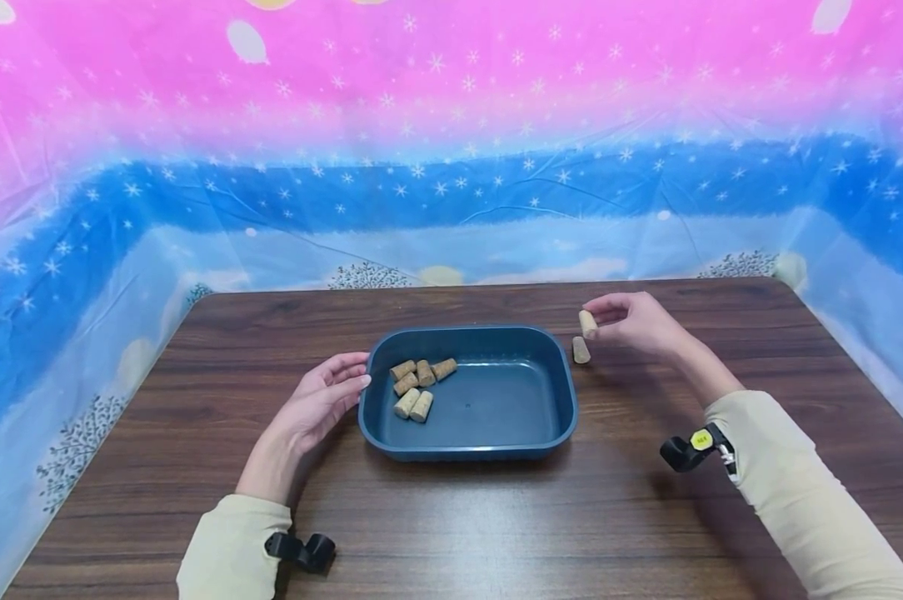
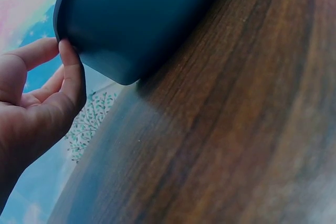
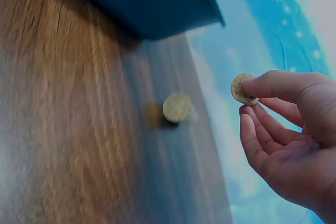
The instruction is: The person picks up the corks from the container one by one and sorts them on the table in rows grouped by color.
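My left hand [image 1: 320,407] pinches the left rim of a dark blue plastic tub [image 1: 466,454], its thumb and fingertips right at the edge. Inside the tub's left part lie several cork stoppers [image 1: 421,406], some speckled brown and some paler. To the right of the tub my right hand [image 1: 635,323] holds a pale tapered cork [image 1: 588,323] between thumb and fingers; its round end [image 3: 242,88] faces the right wrist view. Just below that held cork, another cork [image 1: 581,350] stands upright on the table, close to the tub's right wall.
The tub rests on a dark wood-grain table [image 1: 451,533]. Behind and beside the table hangs a pink and blue snowflake cloth [image 1: 451,192]. Black wrist cameras [image 1: 301,552] are strapped over both pale sleeves [image 1: 804,483].
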`<action>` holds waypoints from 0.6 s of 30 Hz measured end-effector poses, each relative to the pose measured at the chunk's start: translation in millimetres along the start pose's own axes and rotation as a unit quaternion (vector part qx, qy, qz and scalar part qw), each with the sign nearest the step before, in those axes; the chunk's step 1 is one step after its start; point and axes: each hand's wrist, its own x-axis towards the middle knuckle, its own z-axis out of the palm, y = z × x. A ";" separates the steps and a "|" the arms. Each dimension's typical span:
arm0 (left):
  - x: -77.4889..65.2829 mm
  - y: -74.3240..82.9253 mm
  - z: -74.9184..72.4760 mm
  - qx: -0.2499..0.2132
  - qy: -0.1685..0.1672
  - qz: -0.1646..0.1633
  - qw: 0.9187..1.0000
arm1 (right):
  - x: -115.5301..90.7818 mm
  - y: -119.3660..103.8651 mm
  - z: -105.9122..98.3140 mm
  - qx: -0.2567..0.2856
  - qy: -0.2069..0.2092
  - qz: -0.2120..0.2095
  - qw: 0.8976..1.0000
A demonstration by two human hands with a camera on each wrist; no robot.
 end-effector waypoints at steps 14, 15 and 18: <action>0.2 -0.4 0.7 -0.013 -0.004 0.006 1.000 | -1.0 35.3 -2.0 -0.015 -0.010 0.002 1.000; 0.1 -0.4 0.5 -0.013 -0.003 0.005 1.000 | -1.3 37.3 -1.8 -0.018 -0.011 0.001 1.000; 0.0 -0.3 0.3 -0.014 -0.002 0.004 1.000 | -2.1 42.6 -0.5 -0.021 -0.012 0.006 1.000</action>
